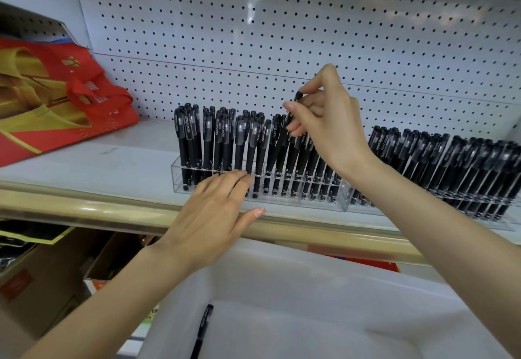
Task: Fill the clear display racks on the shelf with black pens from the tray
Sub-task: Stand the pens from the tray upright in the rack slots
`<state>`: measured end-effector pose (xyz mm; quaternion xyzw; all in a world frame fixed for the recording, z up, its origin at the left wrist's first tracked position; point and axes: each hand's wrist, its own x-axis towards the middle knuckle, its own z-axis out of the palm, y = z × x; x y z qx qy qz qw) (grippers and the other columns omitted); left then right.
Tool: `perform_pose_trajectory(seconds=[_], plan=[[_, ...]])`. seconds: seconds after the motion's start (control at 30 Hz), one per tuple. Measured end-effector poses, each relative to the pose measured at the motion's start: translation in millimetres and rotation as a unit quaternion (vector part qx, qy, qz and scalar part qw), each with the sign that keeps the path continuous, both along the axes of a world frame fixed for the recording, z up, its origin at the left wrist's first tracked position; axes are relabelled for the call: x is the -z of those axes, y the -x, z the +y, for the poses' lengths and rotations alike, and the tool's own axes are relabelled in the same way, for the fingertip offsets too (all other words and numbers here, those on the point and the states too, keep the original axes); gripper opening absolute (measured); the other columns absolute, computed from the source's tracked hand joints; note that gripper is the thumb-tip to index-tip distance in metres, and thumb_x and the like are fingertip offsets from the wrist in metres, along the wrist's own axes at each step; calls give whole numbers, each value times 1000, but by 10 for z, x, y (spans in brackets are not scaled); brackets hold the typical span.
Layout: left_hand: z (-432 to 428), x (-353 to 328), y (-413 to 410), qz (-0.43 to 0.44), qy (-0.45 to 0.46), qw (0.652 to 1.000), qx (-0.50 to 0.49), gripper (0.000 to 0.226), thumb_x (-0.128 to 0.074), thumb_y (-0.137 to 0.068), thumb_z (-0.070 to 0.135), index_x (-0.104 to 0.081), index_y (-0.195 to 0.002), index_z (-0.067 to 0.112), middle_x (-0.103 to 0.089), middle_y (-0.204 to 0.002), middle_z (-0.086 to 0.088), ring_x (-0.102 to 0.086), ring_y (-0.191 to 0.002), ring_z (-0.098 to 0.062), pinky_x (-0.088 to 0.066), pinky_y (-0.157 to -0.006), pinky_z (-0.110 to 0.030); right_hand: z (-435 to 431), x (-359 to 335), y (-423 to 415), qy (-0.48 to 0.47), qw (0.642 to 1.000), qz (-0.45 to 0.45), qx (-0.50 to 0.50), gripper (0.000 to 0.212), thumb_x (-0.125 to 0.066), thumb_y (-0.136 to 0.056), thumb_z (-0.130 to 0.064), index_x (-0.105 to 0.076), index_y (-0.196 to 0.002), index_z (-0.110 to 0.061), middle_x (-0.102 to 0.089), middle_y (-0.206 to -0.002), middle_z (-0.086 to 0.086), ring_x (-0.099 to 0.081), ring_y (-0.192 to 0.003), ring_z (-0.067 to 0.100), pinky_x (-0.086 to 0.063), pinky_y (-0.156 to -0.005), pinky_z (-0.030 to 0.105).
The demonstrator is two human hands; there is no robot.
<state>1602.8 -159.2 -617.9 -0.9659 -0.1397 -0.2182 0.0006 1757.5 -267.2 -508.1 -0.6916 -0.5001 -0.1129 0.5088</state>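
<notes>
Right hand [324, 116] has a black pen [289, 124] pinched near its cap between thumb and fingers, and it is tilted, lower end angling down toward the left clear rack [180, 165] on the shelf [84, 167]. This reads as the insertion step: the pen is over the middle of that rack, among pens already standing there, and its tip looks close to the hole row, though I cannot tell if it has entered a slot.

Left hand [217, 206] lies flat and open against the front of the same rack, fingers spread, holding nothing, likely steadying it.

Just right of that rack sits a second clear rack [346, 198], touching or nearly touching it, packed with pens. Below the rack's front edge, the white tray [310, 274] shows only 1 loose pen [201, 330], so the job looks nearly finished.

Next move, as I judge it: bring the pen upright, line the tip with a free hole, and lower it without knocking its leaning neighbours.

Left of the rack, red bags [56, 99] rest on the shelf; behind it runs white pegboard [282, 20].
</notes>
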Motion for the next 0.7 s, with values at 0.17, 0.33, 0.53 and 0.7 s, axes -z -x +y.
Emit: perform_pose_trajectory(seconds=[0.17,0.33,0.53,0.7], plan=[[16,3,17,8,0,1000,5,76,-8,-93,64,-35,-145,16,-39,-148,1,-32,-138,-13,-16,-115,-30,1,19,13,-1,1000,-4,-7,21,-61,-93,-14,-41,-98,-11,-62,-73,4,-66,-57,10,-56,-59,25],[22,15,19,14,4,1000,12,77,-9,-92,65,-34,-146,16,-37,-149,1,-29,-140,-13,-19,-117,-33,20,149,15,39,999,-28,5,17,-62,-93,-16,-45,-92,-11,-62,-73,1,-66,-62,11,-57,-64,30],[37,26,22,19,6,1000,21,77,-8,-91,65,-33,-147,18,-35,-150,-1,-28,-141,-15,-21,-117,-37,82,168,-82,93,987,-119,62,15,-60,-93,-25,-67,-92,-11,-52,-83,-6,-53,-70,2,-44,-72,20],[24,0,39,25,16,999,22,78,-6,-91,66,-26,-149,19,-28,-154,0,-21,-144,-14,-14,-119,-35,25,202,-86,128,983,-123,55,16,-57,-95,-26,-67,-106,-20,-44,-81,-12,-44,-65,-3,-33,-67,8]])
